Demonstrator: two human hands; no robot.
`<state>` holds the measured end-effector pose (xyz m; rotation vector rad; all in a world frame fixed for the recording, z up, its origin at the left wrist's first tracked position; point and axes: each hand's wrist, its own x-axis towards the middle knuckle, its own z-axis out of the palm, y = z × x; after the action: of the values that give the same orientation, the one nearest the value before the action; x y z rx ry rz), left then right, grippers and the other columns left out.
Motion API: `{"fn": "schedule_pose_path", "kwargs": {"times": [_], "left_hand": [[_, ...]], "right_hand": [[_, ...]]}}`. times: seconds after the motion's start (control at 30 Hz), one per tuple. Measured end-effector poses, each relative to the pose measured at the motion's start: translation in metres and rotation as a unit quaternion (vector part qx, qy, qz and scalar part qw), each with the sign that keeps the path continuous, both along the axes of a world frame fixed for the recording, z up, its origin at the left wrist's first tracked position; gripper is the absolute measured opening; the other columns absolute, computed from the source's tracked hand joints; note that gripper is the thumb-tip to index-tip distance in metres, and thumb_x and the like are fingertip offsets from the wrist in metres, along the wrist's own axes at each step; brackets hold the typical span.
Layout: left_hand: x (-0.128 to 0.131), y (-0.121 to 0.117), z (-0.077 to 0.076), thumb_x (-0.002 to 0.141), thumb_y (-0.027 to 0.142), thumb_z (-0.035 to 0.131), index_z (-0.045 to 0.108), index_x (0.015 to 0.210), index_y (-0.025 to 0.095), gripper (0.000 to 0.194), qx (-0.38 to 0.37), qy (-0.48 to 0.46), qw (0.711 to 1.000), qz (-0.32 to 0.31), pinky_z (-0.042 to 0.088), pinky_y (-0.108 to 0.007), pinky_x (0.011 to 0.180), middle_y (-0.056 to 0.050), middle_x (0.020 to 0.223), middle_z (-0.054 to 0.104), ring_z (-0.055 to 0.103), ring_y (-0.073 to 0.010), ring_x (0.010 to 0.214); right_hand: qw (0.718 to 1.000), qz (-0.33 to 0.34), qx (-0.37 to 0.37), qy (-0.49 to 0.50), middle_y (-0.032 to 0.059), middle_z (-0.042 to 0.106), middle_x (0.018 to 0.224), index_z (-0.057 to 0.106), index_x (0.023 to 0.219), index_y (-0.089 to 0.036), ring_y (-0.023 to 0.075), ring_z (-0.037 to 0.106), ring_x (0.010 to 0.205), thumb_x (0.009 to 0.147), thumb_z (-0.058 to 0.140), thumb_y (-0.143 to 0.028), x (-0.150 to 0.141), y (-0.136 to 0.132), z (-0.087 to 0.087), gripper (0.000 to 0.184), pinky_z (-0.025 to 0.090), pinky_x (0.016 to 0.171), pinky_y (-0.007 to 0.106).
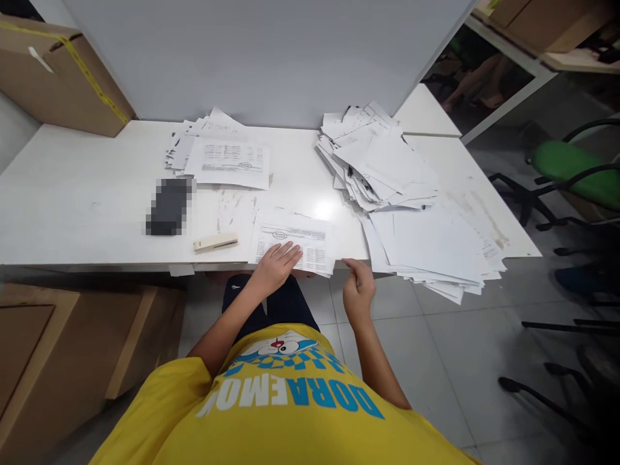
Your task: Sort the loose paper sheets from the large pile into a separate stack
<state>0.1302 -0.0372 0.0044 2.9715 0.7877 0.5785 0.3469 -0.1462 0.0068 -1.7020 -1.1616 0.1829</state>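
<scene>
My left hand (277, 266) lies flat with fingers stretched out on a stamped printed sheet (314, 236) at the front edge of the desk. More paper edges show beneath that sheet. My right hand (358, 287) is just off the desk edge, right of the sheet and apart from it. Its fingers are curled in and nothing shows between them. A cream stapler (216, 243) lies left of the sheet. To the right, a spread of white papers (431, 245) overhangs the desk edge, close to my right hand.
Toward the back stand a tall messy paper pile (375, 158) and a smaller printed stack (230, 161). A dark pixelated object (169, 206) lies on the white desk (87, 206). A cardboard box (62, 77) stands at the back left; a green chair (576, 171) is at the right.
</scene>
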Motion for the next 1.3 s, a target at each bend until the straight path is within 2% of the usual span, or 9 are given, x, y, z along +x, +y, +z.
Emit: {"fn": "schedule_pose_path", "kwargs": {"times": [0.1, 0.2, 0.27, 0.5, 0.63, 0.7, 0.9, 1.07, 1.3], "left_hand": [[0.000, 0.005, -0.001, 0.097, 0.007, 0.042, 0.052, 0.143, 0.018, 0.048, 0.017, -0.031, 0.998, -0.049, 0.041, -0.042, 0.115, -0.009, 0.143, 0.060, 0.050, -0.0228, 0.139], [0.000, 0.004, 0.003, 0.098, 0.009, 0.047, 0.051, 0.143, 0.019, 0.047, 0.060, -0.067, 0.988, -0.125, 0.039, -0.041, 0.117, -0.007, 0.140, 0.062, 0.050, -0.0217, 0.139], [-0.005, 0.002, 0.006, 0.098, 0.013, 0.049, 0.049, 0.145, 0.021, 0.047, 0.073, -0.074, 0.982, -0.159, 0.037, -0.040, 0.119, -0.007, 0.142, 0.061, 0.047, -0.0218, 0.141], [-0.027, 0.019, 0.014, 0.091, 0.056, 0.061, 0.009, 0.161, 0.019, 0.095, 0.028, -0.123, 0.988, -0.083, 0.016, -0.053, 0.125, -0.018, 0.162, 0.031, 0.013, -0.0339, 0.155], [-0.019, 0.051, 0.016, 0.078, 0.072, 0.066, -0.014, 0.159, 0.024, 0.124, -0.058, -0.242, 0.968, 0.007, 0.014, -0.056, 0.125, -0.019, 0.168, -0.007, -0.003, -0.0381, 0.155], [-0.012, 0.065, 0.016, 0.073, 0.074, 0.069, -0.017, 0.158, 0.026, 0.130, -0.117, -0.306, 0.943, 0.059, 0.018, -0.056, 0.124, -0.020, 0.168, -0.007, 0.000, -0.0387, 0.155], [-0.012, 0.077, 0.015, 0.091, 0.057, 0.060, 0.019, 0.158, 0.025, 0.085, -0.272, -0.426, 0.861, 0.062, 0.050, -0.041, 0.101, -0.014, 0.124, 0.063, 0.064, -0.0243, 0.114], [-0.017, 0.073, 0.021, 0.088, 0.053, 0.065, 0.059, 0.129, 0.021, 0.053, -0.276, -0.422, 0.860, 0.080, 0.051, -0.038, 0.098, -0.008, 0.105, 0.070, 0.066, -0.0213, 0.103], [-0.010, 0.077, 0.018, 0.081, 0.068, 0.063, 0.071, 0.108, 0.016, 0.059, -0.397, -0.369, 0.826, 0.155, 0.053, -0.044, 0.099, -0.013, 0.112, 0.074, 0.068, -0.0298, 0.109]], "right_hand": [[0.965, -0.052, -0.073, 0.246, 0.0137, 0.072, 0.106, 0.067, 0.107, -0.022, 0.0311, 0.068, 0.103, 0.089, 0.052, -0.047, -0.008, -0.005, -0.002, 0.035, 0.056, 0.091, 0.051], [0.876, 0.043, -0.115, 0.467, 0.0135, 0.073, 0.115, 0.067, 0.115, -0.021, 0.0335, 0.068, 0.111, 0.084, 0.059, -0.061, -0.014, -0.004, 0.002, 0.051, 0.054, 0.096, 0.052], [0.853, 0.071, -0.104, 0.506, 0.0119, 0.074, 0.117, 0.069, 0.114, -0.022, 0.0350, 0.066, 0.115, 0.074, 0.074, -0.059, -0.015, -0.001, 0.006, 0.055, 0.051, 0.101, 0.052], [0.944, 0.074, -0.037, 0.319, 0.0072, 0.078, 0.095, 0.075, 0.090, -0.020, 0.0323, 0.070, 0.101, 0.067, 0.081, -0.050, 0.011, 0.026, 0.035, 0.038, 0.054, 0.092, 0.048], [0.958, 0.101, 0.023, 0.269, 0.0038, 0.076, 0.092, 0.074, 0.089, -0.022, 0.0289, 0.069, 0.098, 0.071, 0.079, -0.045, 0.031, 0.066, 0.052, 0.030, 0.055, 0.088, 0.044], [0.949, 0.127, 0.024, 0.287, 0.0038, 0.076, 0.091, 0.074, 0.089, -0.022, 0.0282, 0.069, 0.096, 0.069, 0.079, -0.043, 0.037, 0.089, 0.051, 0.030, 0.055, 0.087, 0.043], [0.917, 0.127, 0.054, 0.374, 0.0054, 0.076, 0.094, 0.069, 0.089, -0.023, 0.0276, 0.070, 0.094, 0.061, 0.078, -0.047, 0.033, 0.127, 0.017, 0.038, 0.055, 0.087, 0.044], [0.922, 0.111, 0.059, 0.366, 0.0051, 0.075, 0.087, 0.068, 0.085, -0.023, 0.0286, 0.070, 0.090, 0.062, 0.077, -0.050, 0.030, 0.125, 0.003, 0.036, 0.056, 0.084, 0.044], [0.912, 0.214, -0.051, 0.347, 0.0066, 0.075, 0.111, 0.072, 0.105, -0.023, 0.0315, 0.067, 0.109, 0.067, 0.080, -0.047, 0.034, 0.124, 0.008, 0.046, 0.054, 0.095, 0.046]]}}
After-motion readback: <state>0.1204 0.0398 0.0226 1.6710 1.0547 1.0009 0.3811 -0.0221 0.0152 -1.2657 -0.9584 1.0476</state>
